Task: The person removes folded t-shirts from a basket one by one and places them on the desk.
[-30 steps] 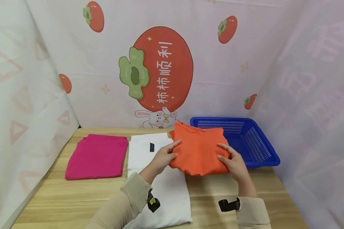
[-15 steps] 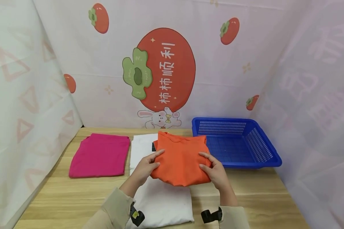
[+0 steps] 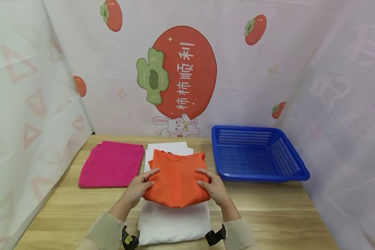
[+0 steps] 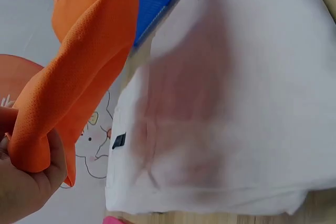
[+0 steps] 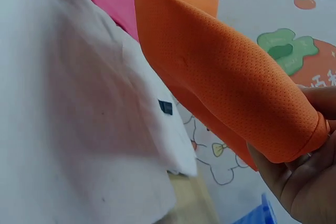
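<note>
A folded orange T-shirt hangs between both hands, its neckline toward the far side. My left hand grips its left edge, thumb and fingers pinching the cloth, as the left wrist view also shows. On the opposite edge, my right hand holds it the same way. Below lies a white shirt, folded lengthwise on the table. Both wrist views show a gap between the orange cloth and the white one, with a shadow cast there. A small dark label sits near the white shirt's far end.
To the left, a folded magenta garment lies flat on the wooden table. A blue plastic basket with perforated sides stands at the back right. Printed cloth walls close off the back and both sides.
Both hands have carried the orange T-shirt leftward, from beside the blue basket to over the white shirt. Their grip on its two edges looks the same.
</note>
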Motion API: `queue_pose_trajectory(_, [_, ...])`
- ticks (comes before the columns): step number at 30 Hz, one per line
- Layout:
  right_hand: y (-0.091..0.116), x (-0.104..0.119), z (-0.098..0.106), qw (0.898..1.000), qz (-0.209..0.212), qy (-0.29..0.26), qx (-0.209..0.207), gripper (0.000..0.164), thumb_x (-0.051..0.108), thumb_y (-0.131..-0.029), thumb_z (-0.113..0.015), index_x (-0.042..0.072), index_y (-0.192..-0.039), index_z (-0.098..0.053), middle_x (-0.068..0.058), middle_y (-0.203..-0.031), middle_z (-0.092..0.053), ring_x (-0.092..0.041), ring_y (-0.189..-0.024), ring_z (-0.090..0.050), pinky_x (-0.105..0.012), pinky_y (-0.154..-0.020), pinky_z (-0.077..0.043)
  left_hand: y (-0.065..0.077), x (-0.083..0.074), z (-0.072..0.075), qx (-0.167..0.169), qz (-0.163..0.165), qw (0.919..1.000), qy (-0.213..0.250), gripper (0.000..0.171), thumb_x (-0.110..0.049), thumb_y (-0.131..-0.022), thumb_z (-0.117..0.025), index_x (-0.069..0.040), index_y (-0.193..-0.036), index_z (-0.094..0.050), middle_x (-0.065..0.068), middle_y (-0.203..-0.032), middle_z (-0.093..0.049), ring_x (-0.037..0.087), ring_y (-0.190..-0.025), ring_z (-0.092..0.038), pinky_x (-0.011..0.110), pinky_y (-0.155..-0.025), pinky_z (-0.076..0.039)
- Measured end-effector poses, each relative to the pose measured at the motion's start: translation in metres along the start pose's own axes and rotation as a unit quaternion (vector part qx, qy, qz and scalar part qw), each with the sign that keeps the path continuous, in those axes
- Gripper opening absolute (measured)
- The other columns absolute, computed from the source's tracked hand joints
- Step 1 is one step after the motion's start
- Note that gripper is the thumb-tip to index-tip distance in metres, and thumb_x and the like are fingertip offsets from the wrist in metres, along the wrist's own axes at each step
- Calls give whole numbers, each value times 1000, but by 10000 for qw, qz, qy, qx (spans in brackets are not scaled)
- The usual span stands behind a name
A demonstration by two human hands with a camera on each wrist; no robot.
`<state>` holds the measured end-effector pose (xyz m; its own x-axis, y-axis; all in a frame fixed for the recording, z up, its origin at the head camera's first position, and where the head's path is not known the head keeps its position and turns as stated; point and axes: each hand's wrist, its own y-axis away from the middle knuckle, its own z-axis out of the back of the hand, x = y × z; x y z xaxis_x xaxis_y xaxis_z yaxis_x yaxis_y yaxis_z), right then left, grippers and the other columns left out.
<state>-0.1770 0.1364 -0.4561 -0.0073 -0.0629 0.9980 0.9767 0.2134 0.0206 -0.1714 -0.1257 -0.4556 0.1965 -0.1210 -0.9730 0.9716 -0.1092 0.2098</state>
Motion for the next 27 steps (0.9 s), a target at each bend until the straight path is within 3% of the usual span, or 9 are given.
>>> queue_pose_trajectory(6, [-7,-5,-21,9989,55,53,452,36,3,-80,-58,0,-116,-51,-22,-119,-42,-27,-96,-48,-36,-74,-45,10,5,26,-49,94,9995,-288,45,3,-83,-47,-16,-124,-49,17,-136,-25,31,-119,-27,39,-85,-38])
queue_pose_trajectory(12, [-10,1,-45,9943,-172,-50,1053,32,1,-81,-55,-4,-113,-52,-20,-107,-51,-20,-80,-54,-32,-66,-48,24,11,58,-69,195,9984,-534,43,1,-85,-46,-13,-126,-47,19,-135,-26,33,-121,-24,41,-88,-35])
queue_pose_trajectory(17, [-10,9,-66,9918,-351,119,1223,30,-1,-81,-55,-6,-110,-54,-15,-93,-55,-16,-66,-54,-28,-58,-47,36,16,84,-61,190,9970,-742,44,-1,-85,-46,-11,-127,-45,20,-135,-25,35,-123,-19,45,-92,-29])
queue_pose_trajectory(24, [-19,-16,-99,9881,-535,116,1436,29,3,-80,-58,4,-109,-59,-8,-91,-57,-14,-64,-54,-27,-54,-46,51,26,116,-87,241,9962,-834,45,0,-84,-46,-4,-128,-40,23,-135,-24,36,-123,-15,47,-95,-21])
queue_pose_trajectory(27, [-22,-22,-112,9866,-559,103,1527,28,3,-80,-58,6,-108,-60,-6,-91,-57,-14,-64,-54,-28,-55,-47,58,32,128,-130,253,9956,-896,46,-1,-84,-47,-3,-129,-39,22,-135,-24,35,-122,-17,45,-94,-23])
